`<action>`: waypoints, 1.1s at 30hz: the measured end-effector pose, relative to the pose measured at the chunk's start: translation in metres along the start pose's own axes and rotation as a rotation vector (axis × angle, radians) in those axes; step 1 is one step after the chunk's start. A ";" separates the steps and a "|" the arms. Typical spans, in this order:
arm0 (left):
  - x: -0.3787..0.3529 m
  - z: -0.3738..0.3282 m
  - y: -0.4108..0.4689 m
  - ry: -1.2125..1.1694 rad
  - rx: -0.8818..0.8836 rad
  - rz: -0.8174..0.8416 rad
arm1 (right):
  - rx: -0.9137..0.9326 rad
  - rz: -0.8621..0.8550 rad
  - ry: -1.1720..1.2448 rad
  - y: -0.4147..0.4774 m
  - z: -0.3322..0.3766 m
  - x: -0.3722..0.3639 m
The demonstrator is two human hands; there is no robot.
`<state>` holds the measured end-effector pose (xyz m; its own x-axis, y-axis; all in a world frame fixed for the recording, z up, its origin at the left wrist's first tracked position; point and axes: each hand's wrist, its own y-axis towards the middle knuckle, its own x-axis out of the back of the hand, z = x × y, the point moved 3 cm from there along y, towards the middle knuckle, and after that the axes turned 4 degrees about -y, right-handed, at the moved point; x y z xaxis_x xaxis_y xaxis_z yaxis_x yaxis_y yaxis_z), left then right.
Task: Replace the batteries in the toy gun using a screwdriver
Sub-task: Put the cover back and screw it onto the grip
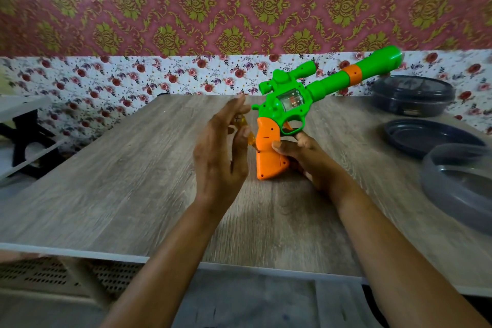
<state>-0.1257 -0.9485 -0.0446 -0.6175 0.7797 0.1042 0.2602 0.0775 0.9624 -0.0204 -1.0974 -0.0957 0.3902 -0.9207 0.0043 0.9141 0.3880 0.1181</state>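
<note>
A green toy gun (290, 98) with an orange grip (267, 152) stands upright on the wooden table (106, 189), its barrel pointing up and to the right. My right hand (306, 157) wraps the grip from the right side, thumb across its front. My left hand (223, 149) is just left of the grip, fingers stretched upward around a screwdriver with a translucent amber handle (246, 134). The screwdriver's tip meets the grip's left edge about halfway down. Most of the handle is hidden behind my fingers.
A dark round lidded container (412, 94) sits at the back right, with a dark plate (431, 136) in front of it and a grey round tub (458, 184) nearer to me. A white shelf (24, 125) stands at the left. Floral wallpaper backs the table.
</note>
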 end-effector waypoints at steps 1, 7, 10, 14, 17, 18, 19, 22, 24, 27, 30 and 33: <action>0.000 -0.001 0.000 0.010 -0.006 0.014 | 0.008 -0.002 0.004 0.000 0.001 0.000; -0.002 0.000 -0.002 0.038 -0.057 0.051 | 0.035 -0.039 0.051 0.001 0.003 0.001; -0.003 0.002 -0.003 0.023 -0.070 0.039 | 0.025 -0.045 0.052 0.002 0.000 0.003; -0.005 -0.001 -0.003 0.020 -0.081 0.074 | 0.022 -0.053 0.052 0.002 0.000 0.003; -0.004 -0.004 -0.004 0.021 -0.097 0.085 | 0.026 -0.048 0.052 0.002 -0.001 0.003; -0.004 -0.004 -0.004 0.009 -0.107 0.088 | 0.029 -0.043 0.056 0.002 -0.001 0.004; -0.004 -0.004 -0.004 -0.001 -0.118 0.086 | 0.032 -0.039 0.056 0.002 -0.002 0.004; -0.003 -0.003 -0.004 0.008 -0.129 0.048 | 0.039 -0.034 0.057 0.002 -0.002 0.004; -0.003 -0.002 -0.004 0.007 -0.123 0.032 | 0.033 -0.042 0.056 0.003 -0.003 0.005; -0.003 -0.003 -0.004 0.028 -0.111 0.061 | 0.031 -0.053 0.041 0.004 -0.004 0.005; -0.004 -0.004 -0.004 0.051 -0.117 0.090 | 0.031 -0.058 0.038 0.004 -0.003 0.005; -0.004 -0.002 -0.003 0.015 -0.121 0.072 | 0.025 -0.056 0.038 0.004 -0.003 0.005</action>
<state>-0.1255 -0.9528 -0.0479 -0.6117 0.7710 0.1771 0.2139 -0.0543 0.9754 -0.0143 -1.1007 -0.0979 0.3433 -0.9383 -0.0411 0.9316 0.3346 0.1424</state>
